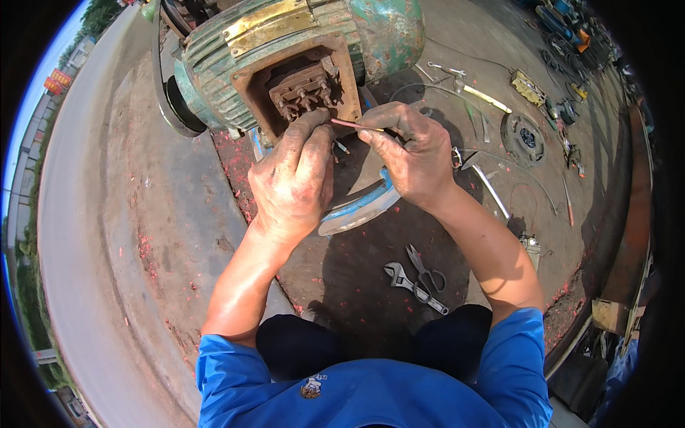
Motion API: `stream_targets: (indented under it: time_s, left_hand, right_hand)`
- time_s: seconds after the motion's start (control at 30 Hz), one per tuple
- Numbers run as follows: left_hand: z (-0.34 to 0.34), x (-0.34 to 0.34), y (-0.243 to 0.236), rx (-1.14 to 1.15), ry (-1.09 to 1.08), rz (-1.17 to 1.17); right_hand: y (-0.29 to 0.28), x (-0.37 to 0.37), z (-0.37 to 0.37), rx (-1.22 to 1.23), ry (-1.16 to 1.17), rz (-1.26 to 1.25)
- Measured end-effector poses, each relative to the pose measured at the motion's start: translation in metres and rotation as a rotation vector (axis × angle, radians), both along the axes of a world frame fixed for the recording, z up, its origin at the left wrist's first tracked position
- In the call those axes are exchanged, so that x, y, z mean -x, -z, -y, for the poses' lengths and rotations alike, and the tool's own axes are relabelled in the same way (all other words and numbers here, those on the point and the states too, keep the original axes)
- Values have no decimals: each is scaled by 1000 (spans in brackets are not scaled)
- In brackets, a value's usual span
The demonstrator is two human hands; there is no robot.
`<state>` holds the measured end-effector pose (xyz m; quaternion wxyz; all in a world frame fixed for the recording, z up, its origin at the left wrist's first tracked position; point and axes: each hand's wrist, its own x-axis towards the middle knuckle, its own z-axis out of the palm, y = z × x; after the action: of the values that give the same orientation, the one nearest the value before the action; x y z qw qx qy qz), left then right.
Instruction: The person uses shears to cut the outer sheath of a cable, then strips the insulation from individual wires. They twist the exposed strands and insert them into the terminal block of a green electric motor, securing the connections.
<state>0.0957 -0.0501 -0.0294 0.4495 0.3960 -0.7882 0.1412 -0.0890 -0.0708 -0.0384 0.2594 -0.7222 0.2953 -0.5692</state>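
An old green ribbed electric motor (207, 75) lies in front of me with its rusty terminal box (349, 71) uncovered. Inside, a terminal block (285, 95) carries several rusty studs. My right hand (417, 153) pinches a thin reddish wire-like piece (346, 123) between thumb and fingers; its tip points left and reaches my left fingertips. My left hand (292, 171) is closed at the lower edge of the box, just below the studs. Whatever it grips, if anything, is hidden behind its fingers. A pale lead end (342, 148) hangs between the hands.
Below my hands is a curved blue-and-grey metal piece (360, 208). Nearer my knees lie an adjustable wrench (401, 278) and scissors (428, 276). To the right are a yellow-handled tool (487, 99), a round metal part (508, 135), cables and scattered tools. A road (68, 214) runs along the left.
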Motion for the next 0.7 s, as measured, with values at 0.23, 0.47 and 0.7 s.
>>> stream_targets:
  time_s: [0.23, 0.47, 0.7]
  left_hand:
    - [-5, 19, -7, -187, -91, -89]
    - [3, 30, 6, 6, 225, -208]
    - [28, -25, -3, 156, -82, 87]
  right_hand:
    - [-3, -4, -1, 364, 100, -154]
    - [46, 59, -51, 218, 406, -322]
    - [245, 126, -201, -334, 256, -961]
